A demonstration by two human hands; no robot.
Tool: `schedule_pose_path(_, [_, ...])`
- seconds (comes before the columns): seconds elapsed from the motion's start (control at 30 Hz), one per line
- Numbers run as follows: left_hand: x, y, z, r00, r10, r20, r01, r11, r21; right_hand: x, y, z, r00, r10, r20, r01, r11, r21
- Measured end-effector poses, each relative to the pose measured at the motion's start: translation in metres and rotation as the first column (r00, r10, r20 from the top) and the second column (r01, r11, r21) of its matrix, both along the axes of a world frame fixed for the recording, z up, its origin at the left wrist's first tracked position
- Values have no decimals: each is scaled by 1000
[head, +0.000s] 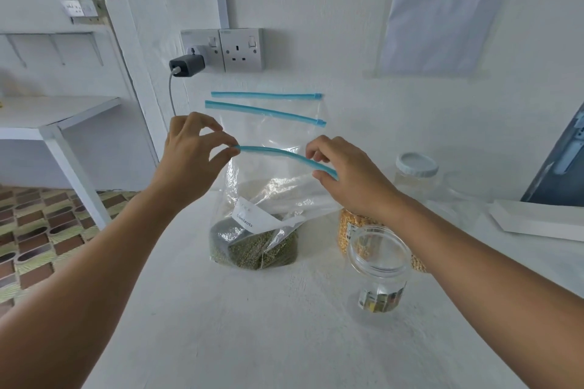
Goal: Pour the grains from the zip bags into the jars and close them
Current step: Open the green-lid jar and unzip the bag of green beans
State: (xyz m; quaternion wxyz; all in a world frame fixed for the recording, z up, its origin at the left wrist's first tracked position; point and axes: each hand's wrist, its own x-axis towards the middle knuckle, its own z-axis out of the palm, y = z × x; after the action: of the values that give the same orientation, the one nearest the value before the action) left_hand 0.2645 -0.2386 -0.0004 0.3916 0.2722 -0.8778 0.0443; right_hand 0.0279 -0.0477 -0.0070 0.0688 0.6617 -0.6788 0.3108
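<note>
Partly hidden yellow grains (346,227) behind right hand (350,177), both hands pinching zip bag (268,199) strip

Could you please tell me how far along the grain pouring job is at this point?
Early. Done: the near jar stands open and empty. In hand: the left hand and right hand pinch the blue zip strip of the bag of green grains, which still holds its contents. Left: pouring these, the yellow grains behind the jar, and closing the jars; the far jar wears its lid.
</note>
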Motion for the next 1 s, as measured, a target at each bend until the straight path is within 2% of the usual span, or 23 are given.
schedule_pose_path(0.13, [-2, 3, 0, 999, -5, -32, 6, 999, 40, 4, -9, 9, 998, 43, 35, -48, 988, 144])
schedule_pose_path(0.23, [-2, 8, -2, 997, -16, -77, 20, 998, 61, 6, -16, 12, 999, 33, -1, -32, 973, 230])
schedule_pose_path(0.43, [-1, 17, -11, 991, -19, -136, 40, 987, 156, 13, -23, 9, 1000, -19, -12, 21, 973, 231])
schedule_pose_path(0.57, [0, 35, -28, 972, 21, -235, 51, 954, 295, 13, -26, 6, 987, -20, 161, -4, 989, 149])
schedule_pose_path(0.67, [-4, 57, -39, 945, 58, -323, 52, 946, 320, 13, -27, 9, 954, 5, 301, -47, 990, 135])
schedule_pose_path(0.73, [-10, 68, -38, 961, 74, -268, 50, 902, 429, 15, -29, 11, 904, 21, 428, -92, 985, 146])
schedule_pose_path(0.77, [-14, 72, -34, 968, 68, -241, 71, 848, 525, 17, -29, 12, 865, 26, 501, -114, 983, 145])
schedule_pose_path(0.87, [-24, 79, -20, 951, 45, -307, 215, 618, 756, 28, -30, 13, 697, 47, 716, -190, 974, 121])
schedule_pose_path(0.9, [-26, 79, -14, 941, 54, -335, 245, 574, 781, 33, -30, 15, 635, 52, 771, -215, 970, 110])
schedule_pose_path(1.0, [-27, 75, -4, 928, 80, -364, 270, 529, 805, 47, -27, 25, 481, 54, 875, -249, 965, 77])
